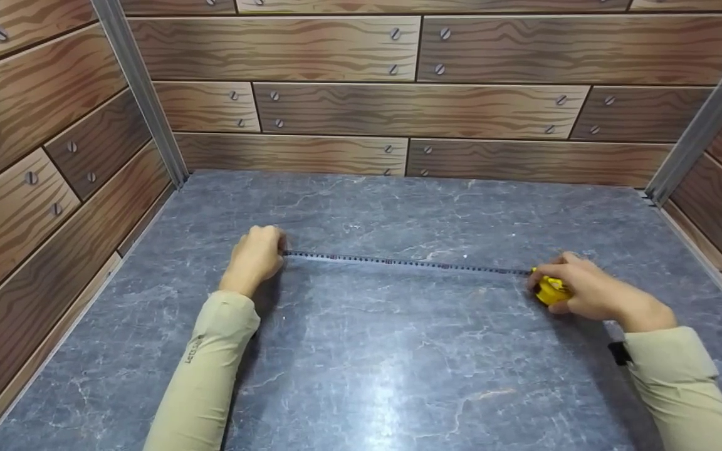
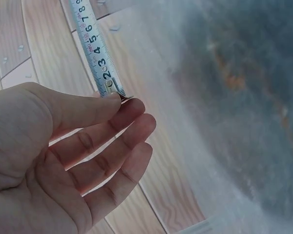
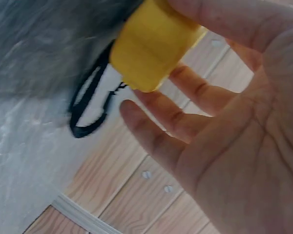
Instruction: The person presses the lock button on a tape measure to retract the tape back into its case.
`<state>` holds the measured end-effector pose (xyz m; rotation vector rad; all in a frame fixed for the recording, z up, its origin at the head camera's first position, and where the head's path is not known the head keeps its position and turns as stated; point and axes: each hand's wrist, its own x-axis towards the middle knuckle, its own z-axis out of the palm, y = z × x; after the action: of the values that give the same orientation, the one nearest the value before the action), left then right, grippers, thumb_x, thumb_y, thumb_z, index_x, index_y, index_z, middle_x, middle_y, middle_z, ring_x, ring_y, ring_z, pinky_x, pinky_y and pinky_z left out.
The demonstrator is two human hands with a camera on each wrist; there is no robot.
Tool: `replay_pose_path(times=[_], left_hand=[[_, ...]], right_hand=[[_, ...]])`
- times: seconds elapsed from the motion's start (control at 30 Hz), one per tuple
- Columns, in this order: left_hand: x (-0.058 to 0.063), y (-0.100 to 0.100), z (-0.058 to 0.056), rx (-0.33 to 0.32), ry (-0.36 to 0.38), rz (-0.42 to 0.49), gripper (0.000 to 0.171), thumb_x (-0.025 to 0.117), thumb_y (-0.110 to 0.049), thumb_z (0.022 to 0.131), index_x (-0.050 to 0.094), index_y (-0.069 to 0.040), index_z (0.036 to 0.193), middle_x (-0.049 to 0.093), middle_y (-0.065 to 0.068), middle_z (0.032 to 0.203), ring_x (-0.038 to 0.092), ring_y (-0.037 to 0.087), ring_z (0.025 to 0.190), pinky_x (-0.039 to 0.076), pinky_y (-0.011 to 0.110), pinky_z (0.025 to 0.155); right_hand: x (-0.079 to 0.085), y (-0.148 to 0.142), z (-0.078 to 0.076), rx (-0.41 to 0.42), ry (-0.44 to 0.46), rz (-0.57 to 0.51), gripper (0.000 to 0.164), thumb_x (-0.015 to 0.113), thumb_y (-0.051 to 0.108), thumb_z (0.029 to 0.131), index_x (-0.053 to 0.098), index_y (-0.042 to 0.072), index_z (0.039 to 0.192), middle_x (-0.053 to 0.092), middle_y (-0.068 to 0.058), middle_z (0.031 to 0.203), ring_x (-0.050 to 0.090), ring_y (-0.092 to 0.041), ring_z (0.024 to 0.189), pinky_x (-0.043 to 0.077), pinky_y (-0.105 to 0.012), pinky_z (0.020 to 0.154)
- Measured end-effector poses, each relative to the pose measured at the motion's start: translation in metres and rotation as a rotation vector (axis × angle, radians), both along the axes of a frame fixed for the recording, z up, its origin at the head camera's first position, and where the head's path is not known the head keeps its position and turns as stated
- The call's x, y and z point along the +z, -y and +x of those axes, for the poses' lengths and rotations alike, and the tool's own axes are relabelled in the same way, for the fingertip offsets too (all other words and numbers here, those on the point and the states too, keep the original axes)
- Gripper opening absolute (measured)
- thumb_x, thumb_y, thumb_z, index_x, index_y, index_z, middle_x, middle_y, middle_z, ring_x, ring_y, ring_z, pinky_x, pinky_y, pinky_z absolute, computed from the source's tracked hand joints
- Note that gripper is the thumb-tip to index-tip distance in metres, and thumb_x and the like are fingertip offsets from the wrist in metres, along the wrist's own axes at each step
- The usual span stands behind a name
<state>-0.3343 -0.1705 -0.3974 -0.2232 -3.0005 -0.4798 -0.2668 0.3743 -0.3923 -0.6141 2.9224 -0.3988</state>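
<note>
A yellow tape measure (image 1: 553, 290) is in my right hand (image 1: 593, 289), gripped between thumb and fingers over the right part of the table. Its blade (image 1: 398, 261) is drawn out straight to the left, numbers showing. At the far end my left hand (image 1: 257, 255) pinches the metal end hook (image 2: 112, 88) between thumb and index finger, the other fingers loosely bent below. In the right wrist view the yellow case (image 3: 154, 46) fills the top, with a black wrist strap (image 3: 83, 117) hanging from it.
The grey marbled tabletop (image 1: 348, 351) lies under both hands. Wood-plank-patterned panels (image 1: 336, 50) stand at the back, left and right, with metal corner posts (image 1: 141, 88) between them.
</note>
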Motion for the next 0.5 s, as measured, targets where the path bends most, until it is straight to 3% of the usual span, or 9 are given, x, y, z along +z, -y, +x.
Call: replay_pose_path(times=[0.23,0.5], left_hand=[[0.012,0.011,0.003,-0.054,0.009,0.02,0.017,0.062,0.008,0.084,0.072,-0.004,0.092,0.072,0.015,0.092,0.066,0.034,0.085,0.056,0.054,0.079],[0.022,0.025,0.007,-0.196,-0.02,0.069,0.016,0.063,0.01,0.087,0.071,-0.004,0.086,0.074,0.011,0.084,0.067,0.029,0.082,0.055,0.05,0.08]], right_hand=[[0.013,0.006,0.017,-0.028,-0.025,-0.017,0.04,0.084,0.004,0.086,0.076,0.019,0.122,0.059,-0.026,0.126,0.055,-0.05,0.112,0.046,-0.068,0.09],[0.031,0.009,0.032,-0.027,-0.1,0.002,0.039,0.085,0.006,0.085,0.076,0.023,0.119,0.059,-0.027,0.128,0.054,-0.048,0.108,0.049,-0.064,0.086]])
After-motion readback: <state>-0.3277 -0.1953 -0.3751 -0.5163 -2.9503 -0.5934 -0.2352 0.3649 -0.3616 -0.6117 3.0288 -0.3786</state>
